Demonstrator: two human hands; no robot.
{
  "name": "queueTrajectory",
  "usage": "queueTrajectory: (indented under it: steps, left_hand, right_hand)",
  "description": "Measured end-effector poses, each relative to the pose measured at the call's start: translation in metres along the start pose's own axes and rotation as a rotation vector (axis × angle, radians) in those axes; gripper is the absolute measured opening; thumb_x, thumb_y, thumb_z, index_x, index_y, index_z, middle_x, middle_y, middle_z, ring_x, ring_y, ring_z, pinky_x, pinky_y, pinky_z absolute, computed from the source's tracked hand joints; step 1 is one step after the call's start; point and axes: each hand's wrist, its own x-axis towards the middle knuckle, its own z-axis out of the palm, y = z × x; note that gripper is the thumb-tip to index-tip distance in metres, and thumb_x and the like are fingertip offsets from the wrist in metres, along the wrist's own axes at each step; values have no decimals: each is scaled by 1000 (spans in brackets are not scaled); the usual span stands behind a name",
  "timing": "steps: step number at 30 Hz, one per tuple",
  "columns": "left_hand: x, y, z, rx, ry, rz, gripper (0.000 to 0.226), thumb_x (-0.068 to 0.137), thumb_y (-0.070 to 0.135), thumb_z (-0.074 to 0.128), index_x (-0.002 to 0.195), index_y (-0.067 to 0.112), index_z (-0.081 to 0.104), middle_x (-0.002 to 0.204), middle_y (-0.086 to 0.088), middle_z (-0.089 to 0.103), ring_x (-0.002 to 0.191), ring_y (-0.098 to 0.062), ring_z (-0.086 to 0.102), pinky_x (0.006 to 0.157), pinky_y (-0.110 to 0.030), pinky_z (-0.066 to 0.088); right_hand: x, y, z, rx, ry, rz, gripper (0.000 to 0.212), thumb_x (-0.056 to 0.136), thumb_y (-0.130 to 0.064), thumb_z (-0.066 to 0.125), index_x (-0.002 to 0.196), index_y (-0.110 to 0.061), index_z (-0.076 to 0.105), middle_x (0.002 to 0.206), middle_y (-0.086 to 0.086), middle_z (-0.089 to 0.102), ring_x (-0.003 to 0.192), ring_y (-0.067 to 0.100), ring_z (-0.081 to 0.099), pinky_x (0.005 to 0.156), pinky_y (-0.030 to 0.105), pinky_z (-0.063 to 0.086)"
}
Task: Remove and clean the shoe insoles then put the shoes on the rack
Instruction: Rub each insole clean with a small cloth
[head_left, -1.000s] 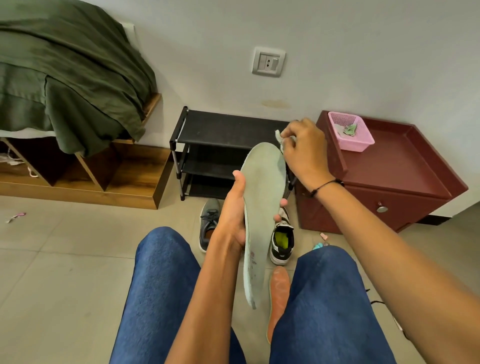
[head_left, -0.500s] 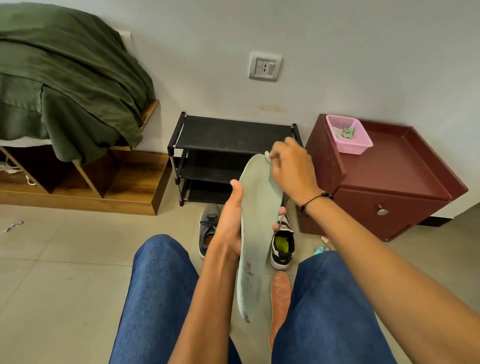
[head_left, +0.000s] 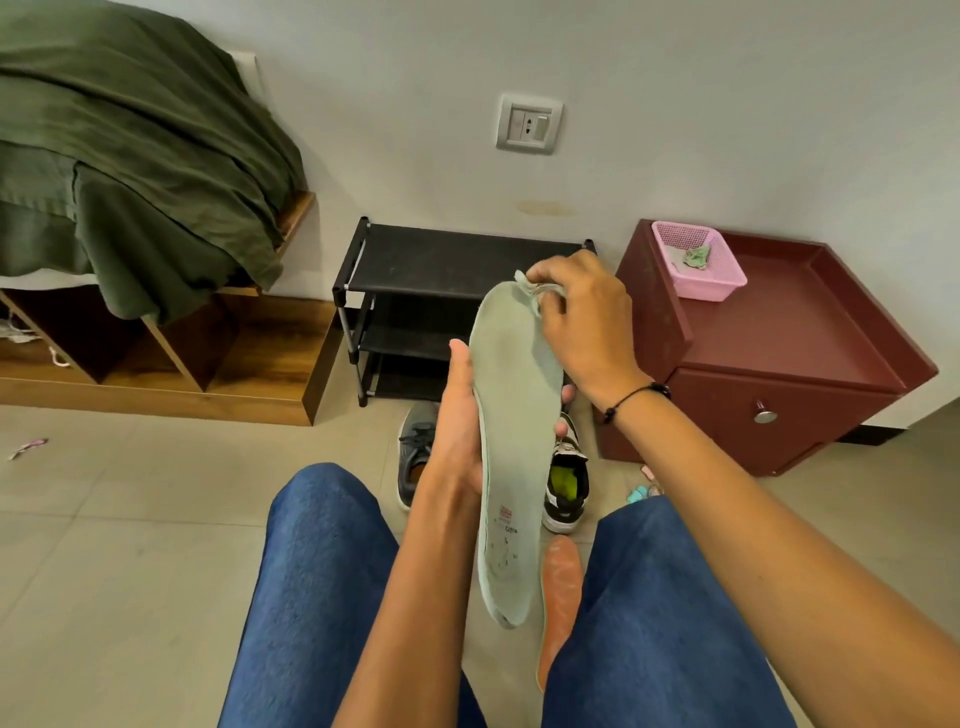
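- Left hand (head_left: 460, 431): grips the pale green insole (head_left: 514, 452) across its middle, thumb on the near edge, fingertips curled round the far edge.
- Insole: held upright and slightly tilted, above the gap between the two blue-clad knees, toe end up.
- Right hand (head_left: 582, 317): fingers pinched on a small crumpled cloth (head_left: 530, 285), pressed to the insole's toe edge.
- Orange insole (head_left: 558, 597): lies on the floor between the knees, just beside the held insole's heel.
- Grey shoe (head_left: 415, 452) and black-and-white shoe (head_left: 566, 483): stand on the tiles in front of the black rack (head_left: 441, 260), partly hidden by the left hand and held insole.
- Rack: against the wall, between a wooden bed base (head_left: 249, 364) and a maroon cabinet (head_left: 779, 338) carrying a pink basket (head_left: 698, 267).
- Open tile floor (head_left: 130, 519) lies to the left.
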Motion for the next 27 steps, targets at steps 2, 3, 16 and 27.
queueTrajectory:
  steps: [2,3,16,27]
  left_hand:
    - [0,1,1,15,20,16,76,91,67,20,84,18,78,83,-11,70,71,-26,61,59,-33,54]
    - [-1,2,1,12,25,21,72,92,65,23,89,15,76,83,-11,70,69,-26,62,58,-33,55]
    - [-5,1,0,-9,74,56,58,95,57,30,111,11,61,90,-12,71,80,-21,70,68,-32,58]
    - [1,4,-1,-31,-4,14,80,91,67,18,97,12,75,100,-18,67,80,-30,65,63,-37,56]
  right_hand:
    - [-1,-2,9,-46,9,-82,20,82,2,52,89,-4,71,86,13,60,76,26,59,64,26,43]
    - [-4,-4,12,-53,16,-115,19,81,2,52,86,-2,71,82,13,60,72,27,59,62,29,46]
    - [-41,-8,3,320,-269,-225,18,81,-2,58,91,-3,73,87,6,67,83,8,59,78,12,45]
    - [-3,13,-16,22,-87,-131,22,77,6,52,86,-5,69,87,12,64,80,26,61,72,30,47]
